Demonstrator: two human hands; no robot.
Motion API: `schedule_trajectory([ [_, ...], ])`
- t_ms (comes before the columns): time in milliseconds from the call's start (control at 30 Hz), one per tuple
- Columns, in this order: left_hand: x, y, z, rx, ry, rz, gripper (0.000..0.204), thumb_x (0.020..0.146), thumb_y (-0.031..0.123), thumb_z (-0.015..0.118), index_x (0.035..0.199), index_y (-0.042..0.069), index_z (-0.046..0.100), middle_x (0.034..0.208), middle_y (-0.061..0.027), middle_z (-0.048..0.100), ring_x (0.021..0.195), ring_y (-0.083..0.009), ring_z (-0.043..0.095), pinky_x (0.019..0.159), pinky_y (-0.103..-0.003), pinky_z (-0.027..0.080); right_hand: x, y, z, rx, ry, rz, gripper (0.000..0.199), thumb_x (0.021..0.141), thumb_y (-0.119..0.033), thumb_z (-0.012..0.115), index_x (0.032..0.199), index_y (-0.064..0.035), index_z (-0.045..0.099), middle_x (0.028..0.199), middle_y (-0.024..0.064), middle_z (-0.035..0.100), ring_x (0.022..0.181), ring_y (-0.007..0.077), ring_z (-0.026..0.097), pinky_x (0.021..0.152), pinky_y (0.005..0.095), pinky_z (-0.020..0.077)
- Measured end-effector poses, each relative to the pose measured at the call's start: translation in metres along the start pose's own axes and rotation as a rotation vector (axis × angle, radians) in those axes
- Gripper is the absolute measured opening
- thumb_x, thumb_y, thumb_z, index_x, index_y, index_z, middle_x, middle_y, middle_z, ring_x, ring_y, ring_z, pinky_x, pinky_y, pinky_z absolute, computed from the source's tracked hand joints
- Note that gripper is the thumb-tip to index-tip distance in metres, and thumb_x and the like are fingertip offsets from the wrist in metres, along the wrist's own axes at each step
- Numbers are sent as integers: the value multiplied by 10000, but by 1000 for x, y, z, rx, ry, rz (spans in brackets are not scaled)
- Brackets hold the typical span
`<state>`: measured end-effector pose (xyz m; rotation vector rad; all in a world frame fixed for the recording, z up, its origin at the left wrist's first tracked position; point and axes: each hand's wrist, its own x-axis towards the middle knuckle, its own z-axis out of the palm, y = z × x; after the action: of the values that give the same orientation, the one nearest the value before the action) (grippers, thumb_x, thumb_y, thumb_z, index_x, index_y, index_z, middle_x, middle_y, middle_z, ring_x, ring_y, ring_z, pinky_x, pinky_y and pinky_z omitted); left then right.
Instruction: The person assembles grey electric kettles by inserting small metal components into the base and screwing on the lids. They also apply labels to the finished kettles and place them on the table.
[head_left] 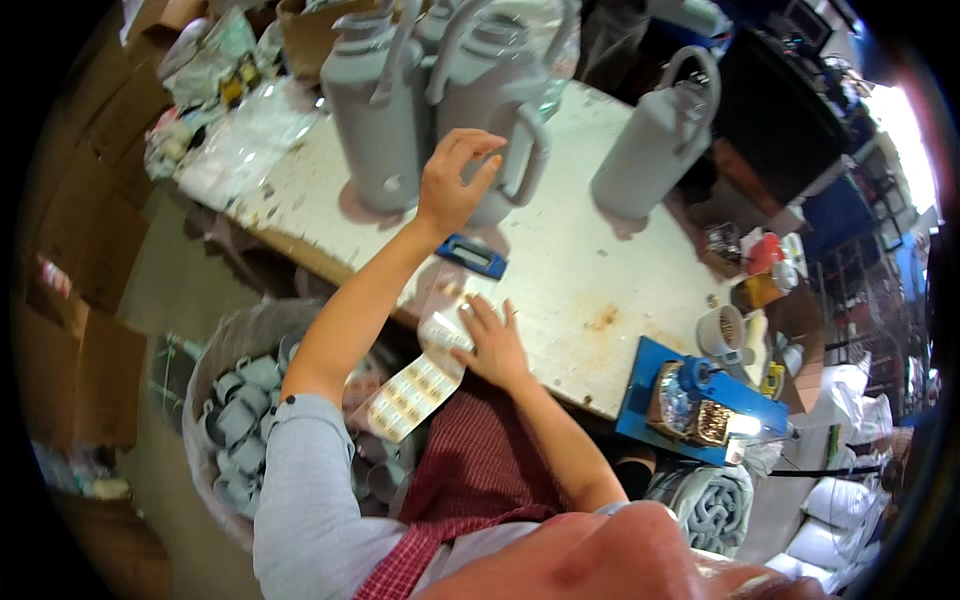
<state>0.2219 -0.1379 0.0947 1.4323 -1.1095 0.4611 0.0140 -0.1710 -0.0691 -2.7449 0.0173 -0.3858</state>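
Note:
My left hand is raised in front of a grey jug with a looped handle. Its thumb and fingertips curve close together in a pinch. Anything between them is too small to make out. My right hand lies spread at the table's near edge, fingers and thumb on a strip of labels. The strip hangs over the edge toward my lap. A blue device with a small display lies just beyond the strip. Another grey jug stands to the left, and a third jug stands apart at right.
A lined bin of grey plastic parts stands left below the table. On the right edge sit a blue fixture and a cup of small pieces. Clear plastic bags lie at the far left; cardboard boxes stack beyond.

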Motion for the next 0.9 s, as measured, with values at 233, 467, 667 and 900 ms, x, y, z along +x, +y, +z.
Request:
schedule_trajectory([
  [233,23,4,84,-275,-57,-490,280,854,138,677,1035,-31,547,937,-116,633,864,-190,634,781,-294,477,-6,-3,-3,89,131,-23,602,803,-340,680,1282,-29,490,1402,152,424,1332,295,374,1103,558,244],
  [467,49,149,-29,-862,-36,-352,261,915,182,618,1082,12,512,850,-74,600,771,-181,618,754,-333,522,-92,56,-25,-128,57,80,505,841,-309,630,1267,-53,545,1393,148,461,1337,273,375,1089,593,250],
  [667,-26,257,-155,-739,157,-287,285,969,296,533,1083,35,511,790,-34,517,677,-126,514,677,-304,459,-74,50,-58,412,391,237,424,800,-212,699,1146,23,629,1161,211,625,1089,366,579,942,404,457],
  [900,-171,267,-262,-170,591,-672,244,958,289,539,984,51,491,645,-21,487,513,-112,478,480,-269,429,22,11,-20,387,423,282,324,814,-255,689,1080,-69,695,1087,168,650,1023,334,599,907,407,464],
])
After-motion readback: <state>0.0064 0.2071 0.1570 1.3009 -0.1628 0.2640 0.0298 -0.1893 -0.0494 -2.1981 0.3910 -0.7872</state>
